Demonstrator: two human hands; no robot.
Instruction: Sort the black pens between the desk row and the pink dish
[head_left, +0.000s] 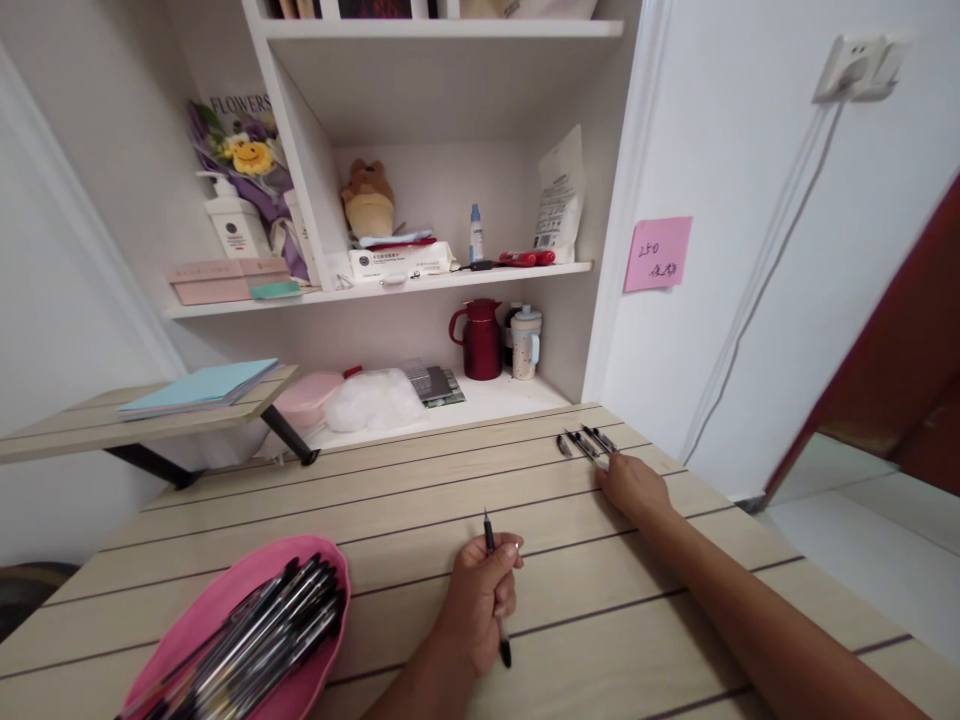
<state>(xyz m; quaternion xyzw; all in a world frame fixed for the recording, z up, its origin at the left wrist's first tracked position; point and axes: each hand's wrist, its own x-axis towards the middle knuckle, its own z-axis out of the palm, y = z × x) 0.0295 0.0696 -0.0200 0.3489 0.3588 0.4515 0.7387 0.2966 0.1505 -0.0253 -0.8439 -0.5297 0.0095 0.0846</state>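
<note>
Hands are apart, both over the desk (405,520). Left hand (484,580), near the middle of the front part, is closed around a pen (489,535). Pen is tilted: pointed end sticks out past the fingers toward the shelves, black end shows below the hand, nearer the person. A small shiny bit shows at the fingertips; can't tell what it is.

Right hand (637,487) is reached out to the far right part of the desk, palm down, fingertips at the near edge of a row of short dark pieces (581,443). Pieces lie roughly side by side; too small to tell if caps or whole pens. Can't tell whether the right fingers grip one or just touch.

Pink tub (346,600) sits front left, left of the left hand and not touching it. It's loaded with a bundle of pens (262,640), mostly pointing the same way, slanted.

Far left: riser (45,432) on black legs, blue notebook (206,385) on top. Behind the desk, on the low shelf: red jug (482,345) with a pale cup (526,345) just right of it. Pink note (658,253) on the wall, right of the shelves.
</note>
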